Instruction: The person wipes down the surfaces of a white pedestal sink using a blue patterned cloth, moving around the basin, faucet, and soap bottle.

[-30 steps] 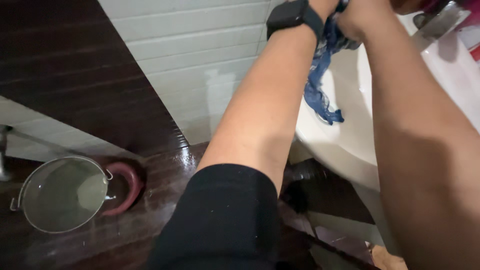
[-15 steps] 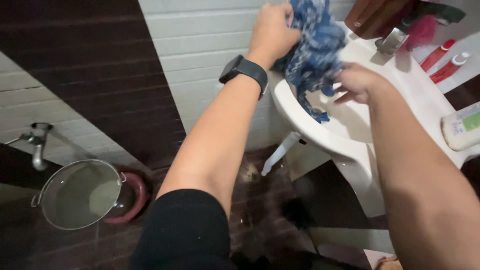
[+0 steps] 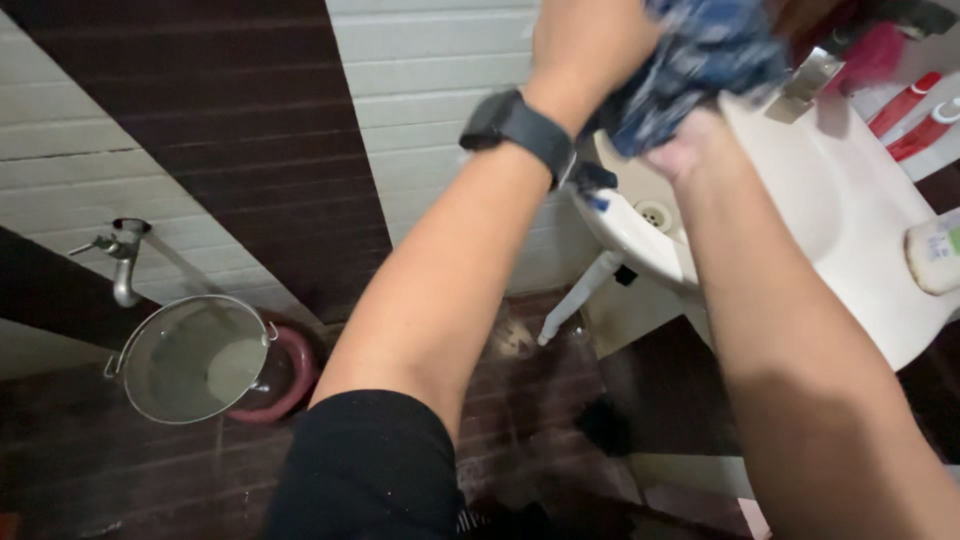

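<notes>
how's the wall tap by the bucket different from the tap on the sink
The wall tap sits low on the tiled wall, fully in view, spout bent down over the metal bucket. The sink tap sits on the white sink rim, higher up, partly hidden behind the blue cloth. Both look silver metal.

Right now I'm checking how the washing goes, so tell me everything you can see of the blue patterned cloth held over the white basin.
The blue patterned cloth is soft fabric, dark blue with paler mottling, bunched into a tight wad, blurred. The left hand grips it from the left and the right hand presses it from below. It sits above the rim of the white ceramic basin, near the metal tap. A small blue end shows below the left wrist.
</notes>
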